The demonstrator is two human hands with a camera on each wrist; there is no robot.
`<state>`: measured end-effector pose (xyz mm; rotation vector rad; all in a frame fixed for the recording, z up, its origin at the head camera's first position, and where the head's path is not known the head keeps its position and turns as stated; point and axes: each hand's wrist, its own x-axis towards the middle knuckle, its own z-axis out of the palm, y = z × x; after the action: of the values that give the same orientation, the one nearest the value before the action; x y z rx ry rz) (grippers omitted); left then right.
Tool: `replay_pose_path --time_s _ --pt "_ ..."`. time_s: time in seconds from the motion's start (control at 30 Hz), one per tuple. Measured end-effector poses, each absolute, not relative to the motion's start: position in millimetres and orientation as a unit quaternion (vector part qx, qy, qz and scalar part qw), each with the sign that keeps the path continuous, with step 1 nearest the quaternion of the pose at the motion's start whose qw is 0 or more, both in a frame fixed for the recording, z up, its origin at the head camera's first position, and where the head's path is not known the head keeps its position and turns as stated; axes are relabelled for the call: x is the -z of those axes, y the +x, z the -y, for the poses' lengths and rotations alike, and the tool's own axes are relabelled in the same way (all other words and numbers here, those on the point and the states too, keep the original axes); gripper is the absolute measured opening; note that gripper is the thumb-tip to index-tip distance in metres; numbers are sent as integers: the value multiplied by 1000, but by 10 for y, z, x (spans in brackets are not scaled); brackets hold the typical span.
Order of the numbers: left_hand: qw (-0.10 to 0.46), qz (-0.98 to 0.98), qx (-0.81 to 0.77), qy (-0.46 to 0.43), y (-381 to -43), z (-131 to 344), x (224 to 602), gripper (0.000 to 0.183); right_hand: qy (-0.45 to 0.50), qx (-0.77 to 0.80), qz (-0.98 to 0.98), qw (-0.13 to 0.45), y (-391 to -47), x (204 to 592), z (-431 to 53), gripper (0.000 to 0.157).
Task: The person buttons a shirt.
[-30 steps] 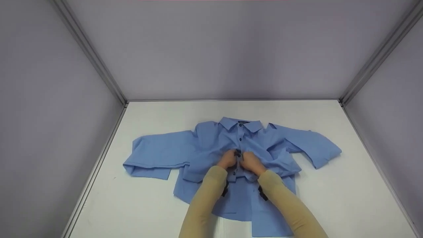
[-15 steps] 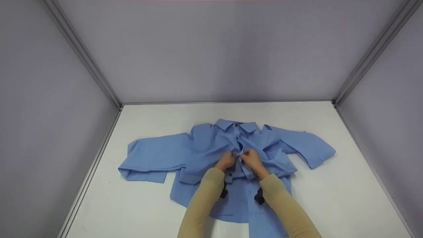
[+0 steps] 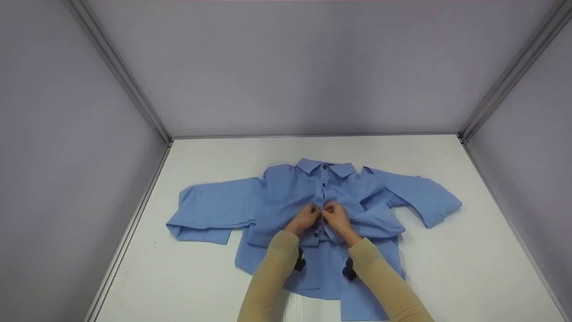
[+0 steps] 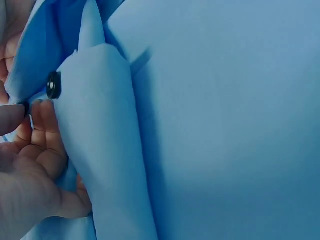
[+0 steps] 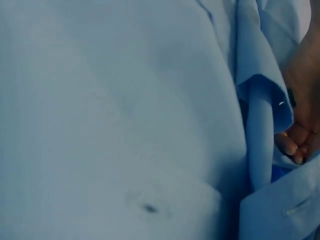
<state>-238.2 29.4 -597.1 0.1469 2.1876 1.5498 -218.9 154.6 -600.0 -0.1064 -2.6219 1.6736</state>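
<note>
A light blue long-sleeved shirt (image 3: 286, 192) lies front up with its collar away from me, and both hands work at its front opening. My left hand (image 3: 305, 218) pinches a dark button (image 4: 26, 108) between thumb and fingers, as the left wrist view shows. Close by on the right, my right hand (image 3: 337, 218) pinches the other edge of the opening, its fingertips nearly meeting the left ones. Another black button (image 4: 53, 85) sits on the folded front band. In the right wrist view, fingers (image 5: 295, 142) are partly hidden by cloth, beside a buttonhole (image 5: 298, 206).
The shirt rests on a white table (image 3: 469, 268) enclosed by grey panels (image 3: 286, 67) at the back and sides. One sleeve (image 3: 214, 205) stretches left and the other sleeve (image 3: 424, 197) right, both folded. A lower button (image 3: 316, 235) shows below the hands.
Half a second ago the right hand held the front edge raised, with a gap above it. Now that gap has narrowed and the fingertips of both hands are closer together.
</note>
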Motion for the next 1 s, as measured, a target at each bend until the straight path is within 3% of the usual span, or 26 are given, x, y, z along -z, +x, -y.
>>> replay_pose_path --time_s 0.1,0.27,0.33,0.6,1.0 --pt "220 -787 -574 43 -2396 -292 5983 12 -1 -550 835 16 -2331 6352 -1643 10" --pt "217 -778 -587 48 -2403 -310 5992 7 61 -557 827 43 -2862 7549 -1948 14" --pt "209 -785 -581 57 -2398 -316 5998 6 63 -540 838 50 -2880 7610 -1960 13" --pt "195 -807 -553 72 -2371 -290 6050 21 34 -525 849 49 -2183 6316 -1596 13" --pt "184 -789 -585 36 -2372 -330 6033 19 10 -534 843 60 -2107 6146 -1572 9"
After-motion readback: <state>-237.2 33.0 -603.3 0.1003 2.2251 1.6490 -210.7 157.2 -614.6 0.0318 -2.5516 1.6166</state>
